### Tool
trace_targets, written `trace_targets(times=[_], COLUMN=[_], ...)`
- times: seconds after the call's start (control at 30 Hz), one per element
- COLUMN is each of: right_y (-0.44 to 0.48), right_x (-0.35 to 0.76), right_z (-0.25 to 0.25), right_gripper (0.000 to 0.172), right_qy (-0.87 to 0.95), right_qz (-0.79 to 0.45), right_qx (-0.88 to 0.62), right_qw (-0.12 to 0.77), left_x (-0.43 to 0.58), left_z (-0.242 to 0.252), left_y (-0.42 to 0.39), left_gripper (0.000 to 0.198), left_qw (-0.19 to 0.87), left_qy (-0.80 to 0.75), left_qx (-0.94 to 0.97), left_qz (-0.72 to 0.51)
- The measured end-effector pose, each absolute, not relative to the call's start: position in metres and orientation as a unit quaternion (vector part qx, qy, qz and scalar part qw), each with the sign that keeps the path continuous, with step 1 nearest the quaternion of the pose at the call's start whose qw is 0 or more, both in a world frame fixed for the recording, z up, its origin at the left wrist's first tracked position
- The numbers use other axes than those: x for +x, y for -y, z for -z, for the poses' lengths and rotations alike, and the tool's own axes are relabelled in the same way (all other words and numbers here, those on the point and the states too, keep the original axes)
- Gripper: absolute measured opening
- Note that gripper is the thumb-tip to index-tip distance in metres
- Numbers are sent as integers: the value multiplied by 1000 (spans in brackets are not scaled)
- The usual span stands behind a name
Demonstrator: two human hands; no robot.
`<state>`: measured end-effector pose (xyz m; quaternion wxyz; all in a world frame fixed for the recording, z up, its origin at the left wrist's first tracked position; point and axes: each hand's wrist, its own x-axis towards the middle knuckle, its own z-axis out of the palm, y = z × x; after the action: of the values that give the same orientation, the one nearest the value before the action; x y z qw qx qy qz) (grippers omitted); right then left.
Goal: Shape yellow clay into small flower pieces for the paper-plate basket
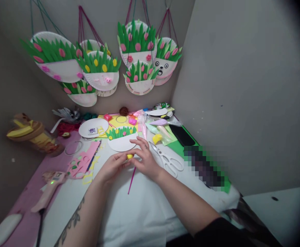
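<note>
Nearest the camera, a black sleeve (222, 231) on the right arm runs out of view at the bottom, as does the tattooed left forearm (86, 212). Both arms reach in over the near edge of the white-covered table (139, 216) and converge near its middle. A small yellow lump (130, 156) sits there between the fingertips, raised over the surface, partly covered by them, so its full shape cannot be made out. The left hand (115, 165) pinches it from the left, fingers curled and bunched; the right hand (146, 159) pinches it between thumb and index, its other fingers lifted and fanned towards the far edge. The right hand also hides one end of a purple stick (131, 181) and overlaps the rim of a paper plate (121, 145) with green cut-paper grass, just beyond the hands. White-handled scissors (174, 163) lie between the right hand and the table's right edge, where pixelation masks a dark object (205, 168). Towards the left edge is a pale pink tool (50, 192) with a green light; a white object (4, 230) at the near left corner is cut off.
</note>
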<state>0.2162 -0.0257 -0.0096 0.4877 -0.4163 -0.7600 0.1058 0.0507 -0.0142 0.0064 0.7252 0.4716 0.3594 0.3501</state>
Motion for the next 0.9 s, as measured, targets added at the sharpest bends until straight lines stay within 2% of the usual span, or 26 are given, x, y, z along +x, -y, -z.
trace_targets(times=[0.23, 0.37, 0.53, 0.7, 0.9], right_y=[27, 28, 29, 29, 30], right_x=[216, 216, 217, 216, 216], right_z=[7, 6, 8, 8, 7], right_gripper=[20, 15, 18, 12, 18], right_qy=[760, 756, 757, 752, 765], right_qz=[-97, -97, -101, -102, -88], right_qx=[-406, -413, -396, -396, -390], right_qw=[497, 499, 509, 517, 504], left_x=[54, 54, 52, 52, 52], left_z=[-2, 2, 5, 6, 5], left_y=[14, 14, 15, 15, 16], left_gripper=[31, 27, 31, 35, 38], left_qw=[748, 765, 752, 764, 757], left_qy=[-337, -314, -323, -319, -315], left_qx=[450, 434, 443, 421, 434], left_qz=[-352, -358, -365, -369, -374])
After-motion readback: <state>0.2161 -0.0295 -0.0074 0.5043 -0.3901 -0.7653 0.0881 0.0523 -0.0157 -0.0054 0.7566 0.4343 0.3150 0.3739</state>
